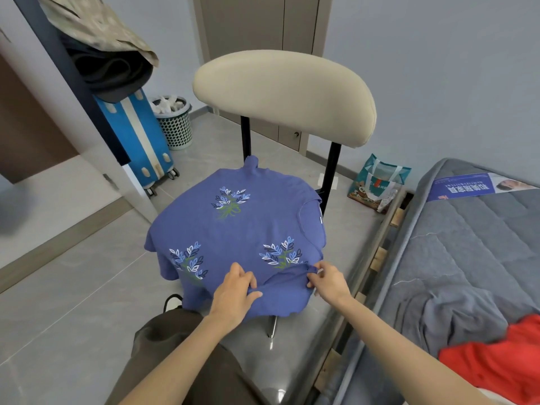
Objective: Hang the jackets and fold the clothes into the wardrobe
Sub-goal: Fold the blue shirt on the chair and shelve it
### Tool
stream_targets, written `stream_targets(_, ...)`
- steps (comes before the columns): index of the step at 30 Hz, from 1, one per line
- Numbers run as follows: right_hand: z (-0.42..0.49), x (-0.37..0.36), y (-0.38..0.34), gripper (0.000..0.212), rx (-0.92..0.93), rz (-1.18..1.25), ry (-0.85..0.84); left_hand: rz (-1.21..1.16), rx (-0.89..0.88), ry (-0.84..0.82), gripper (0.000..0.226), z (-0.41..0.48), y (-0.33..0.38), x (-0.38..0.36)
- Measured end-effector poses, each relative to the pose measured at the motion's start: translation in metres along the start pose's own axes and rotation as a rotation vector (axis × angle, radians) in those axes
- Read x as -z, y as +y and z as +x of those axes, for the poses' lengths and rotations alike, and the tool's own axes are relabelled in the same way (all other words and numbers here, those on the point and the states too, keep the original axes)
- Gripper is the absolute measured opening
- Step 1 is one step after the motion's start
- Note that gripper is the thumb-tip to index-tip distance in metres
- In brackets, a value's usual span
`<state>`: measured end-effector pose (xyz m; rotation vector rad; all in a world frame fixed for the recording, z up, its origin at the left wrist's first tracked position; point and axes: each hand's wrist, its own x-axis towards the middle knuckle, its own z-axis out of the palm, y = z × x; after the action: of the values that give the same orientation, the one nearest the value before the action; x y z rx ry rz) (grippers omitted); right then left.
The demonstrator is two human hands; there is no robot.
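A blue T-shirt (pixel 248 229) with white and blue leaf prints lies spread over the seat of a chair (pixel 286 97) with a cream backrest. My left hand (pixel 233 293) pinches the shirt's near edge at the front of the seat. A little to the right, my right hand (pixel 328 280) grips the same near edge, which is lifted and folded over between the two hands. A red garment (pixel 493 361) lies on the grey mattress (pixel 467 252) at the lower right.
At upper left, dark and beige clothes (pixel 108 57) hang over a wardrobe door edge. A blue suitcase (pixel 140 135) and a waste basket (pixel 175 121) stand behind the chair. A patterned bag (pixel 377 182) sits on the floor by the bed.
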<state>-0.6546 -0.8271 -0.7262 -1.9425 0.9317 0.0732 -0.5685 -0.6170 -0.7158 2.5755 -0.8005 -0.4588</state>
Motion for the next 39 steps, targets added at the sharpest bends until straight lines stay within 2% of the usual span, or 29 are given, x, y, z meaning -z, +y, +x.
stream_targets(3,0.006,0.011,-0.013,0.003,0.057,0.043,0.077,-0.087,0.034,0.047,0.017,0.015,-0.003,0.014)
stream_targets(7,0.016,0.015,-0.030,0.009,0.095,0.048,0.091,-0.137,0.090,0.053,0.014,0.038,-0.006,0.031)
stream_targets(9,0.020,0.014,-0.034,0.010,0.076,-0.004,0.023,-0.102,0.096,-0.027,0.016,0.046,-0.010,0.034)
stream_targets(12,0.032,0.014,-0.039,0.021,0.049,-0.088,-0.025,-0.091,0.072,-0.084,0.029,0.060,-0.017,0.037)
stream_targets(17,0.070,0.017,-0.066,0.020,0.193,-0.181,0.069,-0.058,-0.002,-0.042,0.029,0.105,-0.019,0.054)
stream_targets(22,0.124,0.007,-0.100,0.029,0.360,-0.353,0.034,0.027,-0.067,-0.030,0.042,0.157,-0.026,0.068)
stream_targets(27,0.175,-0.012,-0.126,0.044,0.334,-0.494,-0.029,0.209,-0.045,-0.010,0.049,0.204,-0.043,0.071)
stream_targets(32,0.215,-0.023,-0.135,0.037,0.306,-0.539,0.105,0.251,-0.040,0.062,0.042,0.247,-0.048,0.072)
stream_targets(36,0.247,-0.024,-0.147,0.033,0.339,-0.588,0.226,0.144,-0.019,0.099,0.046,0.287,-0.048,0.079)
stream_targets(39,0.266,-0.028,-0.154,0.036,0.395,-0.610,0.209,0.039,0.005,0.088,0.053,0.312,-0.051,0.081)
